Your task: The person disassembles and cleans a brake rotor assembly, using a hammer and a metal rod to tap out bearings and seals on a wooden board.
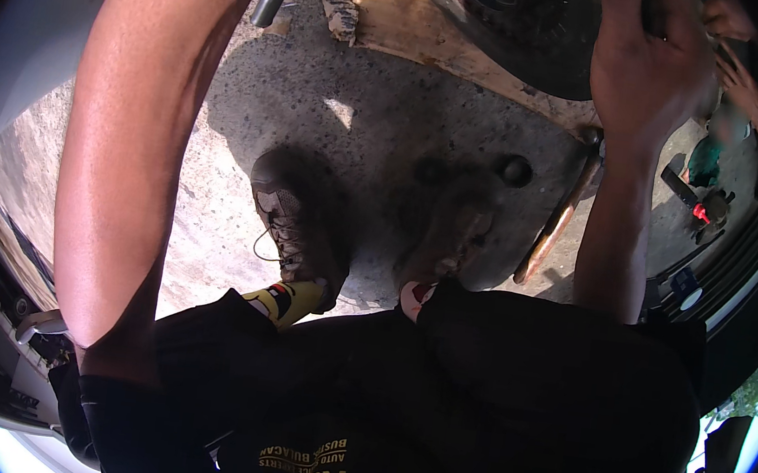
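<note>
Black disc (550, 50) over a wood board (404, 15), upper right of the frame: my right hand (650, 76) is at its edge, but I can't tell if the fingers grip. My left hand is out of sight. A crooked push could make it slip.
</note>
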Available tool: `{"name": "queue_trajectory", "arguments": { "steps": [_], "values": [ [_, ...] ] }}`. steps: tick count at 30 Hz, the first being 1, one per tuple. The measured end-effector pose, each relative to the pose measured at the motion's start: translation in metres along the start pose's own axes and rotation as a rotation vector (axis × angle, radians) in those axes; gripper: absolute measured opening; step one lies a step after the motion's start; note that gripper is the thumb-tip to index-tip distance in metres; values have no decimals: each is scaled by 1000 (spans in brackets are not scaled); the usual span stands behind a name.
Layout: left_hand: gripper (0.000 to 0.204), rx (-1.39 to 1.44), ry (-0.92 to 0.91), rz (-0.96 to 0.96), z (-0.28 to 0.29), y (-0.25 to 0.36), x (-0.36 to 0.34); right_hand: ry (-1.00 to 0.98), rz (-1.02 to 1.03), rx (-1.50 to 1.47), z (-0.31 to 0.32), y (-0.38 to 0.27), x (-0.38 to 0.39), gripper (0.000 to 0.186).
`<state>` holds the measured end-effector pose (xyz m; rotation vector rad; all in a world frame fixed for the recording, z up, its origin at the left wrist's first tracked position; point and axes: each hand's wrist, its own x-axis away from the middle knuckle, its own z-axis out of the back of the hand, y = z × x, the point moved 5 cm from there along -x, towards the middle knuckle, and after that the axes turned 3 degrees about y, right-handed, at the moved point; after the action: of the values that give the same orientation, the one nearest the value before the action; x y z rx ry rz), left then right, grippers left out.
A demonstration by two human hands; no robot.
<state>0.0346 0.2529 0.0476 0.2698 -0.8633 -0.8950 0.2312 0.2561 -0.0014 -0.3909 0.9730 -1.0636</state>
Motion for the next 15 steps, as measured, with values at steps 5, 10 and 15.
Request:
{"name": "queue_trajectory", "arguments": {
  "steps": [5, 10, 15],
  "values": [
    [71, -16, -34, -228, -2, 5, 7, -5, -127, -41, 14, 4, -2, 41],
    [67, 99, -229, -67, 18, 19, 12, 34, 115, 69, -7, -59, 16, 32],
    [39, -31, 77, -36, -22, -2, -3, -136, 386, 22, -14, -61, 62, 24]
  ]
}}
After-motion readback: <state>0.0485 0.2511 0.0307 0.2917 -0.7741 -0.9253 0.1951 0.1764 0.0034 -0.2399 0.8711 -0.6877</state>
